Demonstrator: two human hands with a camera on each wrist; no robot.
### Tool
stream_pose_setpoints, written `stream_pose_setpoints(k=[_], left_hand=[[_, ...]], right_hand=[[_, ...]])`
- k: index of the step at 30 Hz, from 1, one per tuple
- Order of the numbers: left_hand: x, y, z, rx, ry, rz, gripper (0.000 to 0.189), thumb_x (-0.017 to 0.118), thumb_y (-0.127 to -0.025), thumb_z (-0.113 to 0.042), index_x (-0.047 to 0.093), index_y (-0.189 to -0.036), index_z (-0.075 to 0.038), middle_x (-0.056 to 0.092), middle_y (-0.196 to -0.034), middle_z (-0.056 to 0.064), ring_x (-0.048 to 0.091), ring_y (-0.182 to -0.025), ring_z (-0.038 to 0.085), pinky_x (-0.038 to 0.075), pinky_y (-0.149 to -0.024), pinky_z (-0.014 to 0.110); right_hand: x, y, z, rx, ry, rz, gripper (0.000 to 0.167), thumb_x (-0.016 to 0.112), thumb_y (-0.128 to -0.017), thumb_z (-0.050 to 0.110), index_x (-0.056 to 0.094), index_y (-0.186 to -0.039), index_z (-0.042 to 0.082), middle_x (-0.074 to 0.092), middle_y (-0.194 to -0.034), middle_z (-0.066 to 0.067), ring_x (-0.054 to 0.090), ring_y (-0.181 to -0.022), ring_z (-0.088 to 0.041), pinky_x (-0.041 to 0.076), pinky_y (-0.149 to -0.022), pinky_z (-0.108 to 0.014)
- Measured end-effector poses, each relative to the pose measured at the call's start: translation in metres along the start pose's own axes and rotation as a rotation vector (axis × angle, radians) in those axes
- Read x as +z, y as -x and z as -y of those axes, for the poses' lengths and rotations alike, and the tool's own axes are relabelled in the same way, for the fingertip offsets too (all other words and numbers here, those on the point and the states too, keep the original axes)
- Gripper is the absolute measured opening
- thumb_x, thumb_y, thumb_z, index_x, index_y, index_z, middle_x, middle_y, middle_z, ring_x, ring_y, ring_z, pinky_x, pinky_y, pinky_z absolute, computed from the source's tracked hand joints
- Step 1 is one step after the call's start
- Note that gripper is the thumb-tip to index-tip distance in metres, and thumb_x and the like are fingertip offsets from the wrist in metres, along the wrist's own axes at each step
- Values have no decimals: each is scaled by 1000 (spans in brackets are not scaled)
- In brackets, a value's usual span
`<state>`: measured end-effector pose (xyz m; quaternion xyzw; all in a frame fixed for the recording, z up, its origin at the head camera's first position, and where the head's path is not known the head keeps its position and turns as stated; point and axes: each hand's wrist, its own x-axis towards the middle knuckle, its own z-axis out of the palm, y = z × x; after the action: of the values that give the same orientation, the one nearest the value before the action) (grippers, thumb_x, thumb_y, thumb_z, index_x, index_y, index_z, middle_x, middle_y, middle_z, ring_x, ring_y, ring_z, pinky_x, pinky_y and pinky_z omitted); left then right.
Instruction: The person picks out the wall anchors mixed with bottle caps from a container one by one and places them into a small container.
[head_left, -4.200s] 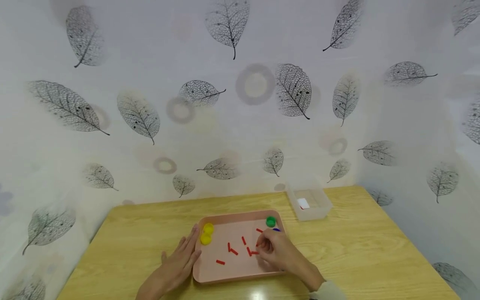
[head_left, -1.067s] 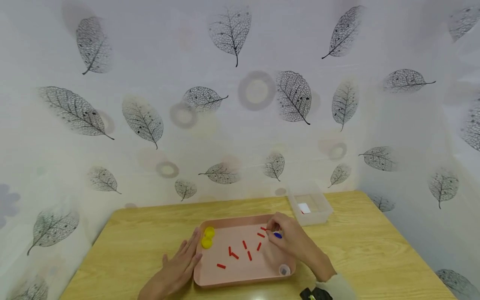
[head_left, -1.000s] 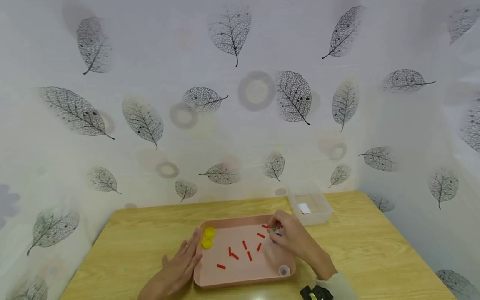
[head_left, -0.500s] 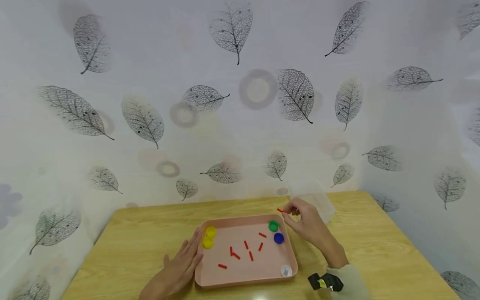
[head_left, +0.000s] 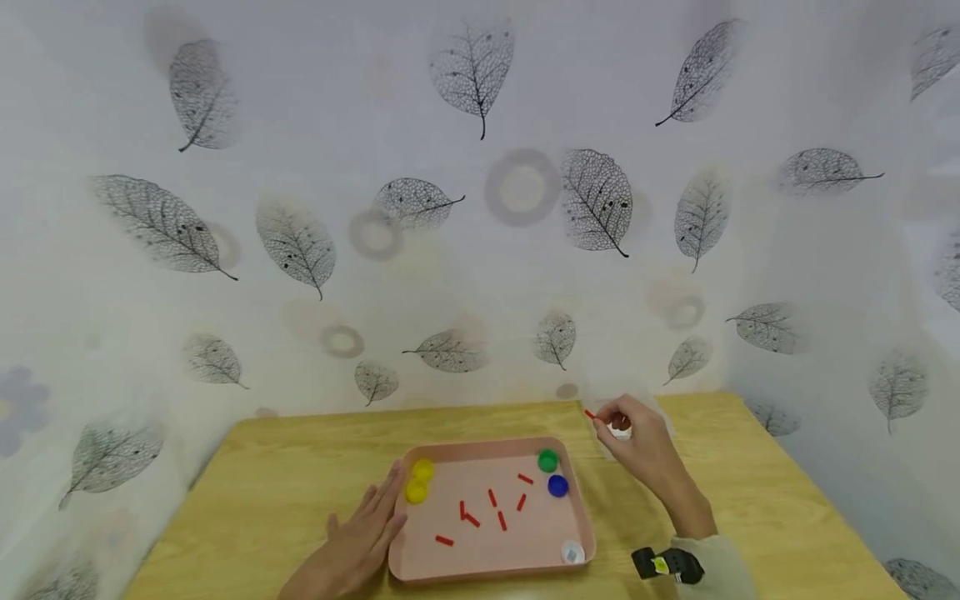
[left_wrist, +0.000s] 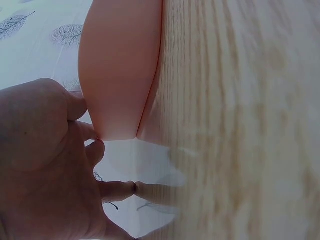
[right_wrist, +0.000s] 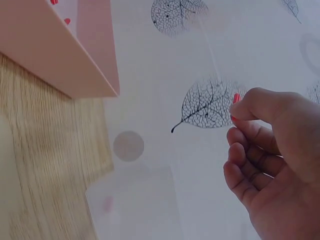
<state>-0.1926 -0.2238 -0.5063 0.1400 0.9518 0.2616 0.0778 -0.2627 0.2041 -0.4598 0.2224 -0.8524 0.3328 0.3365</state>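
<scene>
Thumb and index finger of my right hand pinch a short red stick, held over the translucent plastic box behind and right of the tray. The right wrist view shows the stick's end poking out between the fingertips, the other fingers loosely curled. Several more red sticks lie scattered in the pink tray. My left hand lies along the tray's left side with fingers extended; in the left wrist view its fingers touch the tray wall.
Yellow round caps sit in the tray's back left corner. A green cap and a blue cap are at its back right, a small whitish round piece at its front right. Behind the wooden table rises a leaf-patterned wall.
My right hand has picked a red stick from the tray's back right corner and carried it up and right over the box, uncovering the green and blue caps. The left hand has stayed put.
</scene>
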Motion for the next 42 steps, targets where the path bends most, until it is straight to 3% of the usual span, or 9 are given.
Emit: stream_pose_setpoints(k=[11, 16, 23, 32, 36, 42], left_hand=[[1, 3, 3, 0, -8, -7, 65, 31, -112, -49, 10, -167, -23, 8, -171, -3, 25, -151, 44, 1, -96, 91], [1, 3, 1, -5, -15, -9, 65, 30, -111, -49, 8, -167, -23, 6, -171, -4, 24, -152, 44, 0, -97, 91], [1, 1, -1, -15, -17, 4, 66, 29, -111, -51, 7, -167, -24, 5, -171, -4, 23, -152, 43, -1, -97, 91], [1, -2, -2, -2, -15, 10, 66, 29, -111, -51, 6, -167, -24, 6, -171, -4, 23, -152, 44, 0, -97, 91], [-1, -1, -3, 11, -9, 26, 65, 30, -112, -47, 6, -167, -21, 6, -172, 0, 21, -152, 46, 0, -97, 91], [-3, -1, -3, -7, -15, 22, 65, 30, -112, -48, 8, -167, -21, 7, -172, 1, 22, -151, 46, -1, -95, 92]], right_hand=[[-6, 8, -19, 134, 58, -90, 17, 78, -81, -9, 68, -89, 3, 68, -80, -3, 61, -69, -19, 54, -63, -31], [-7, 12, -30, 193, 76, -117, 13, 77, -83, -7, 70, -89, 1, 69, -81, -6, 61, -70, -20, 50, -65, -22], [-6, 18, -43, 244, 81, -155, 11, 77, -83, -8, 70, -89, -2, 70, -81, -10, 63, -69, -22, 50, -64, -19], [-10, 27, -58, 315, 80, -185, 7, 76, -85, -6, 71, -89, -3, 70, -81, -11, 62, -68, -19, 41, -64, -7], [-8, 26, -58, 314, 87, -199, 7, 76, -83, -7, 71, -87, -3, 70, -80, -13, 63, -68, -24, 43, -63, -10], [-4, 24, -58, 339, 92, -188, 5, 76, -86, -3, 71, -87, -2, 69, -79, -11, 59, -68, -15, 44, -63, -16]])
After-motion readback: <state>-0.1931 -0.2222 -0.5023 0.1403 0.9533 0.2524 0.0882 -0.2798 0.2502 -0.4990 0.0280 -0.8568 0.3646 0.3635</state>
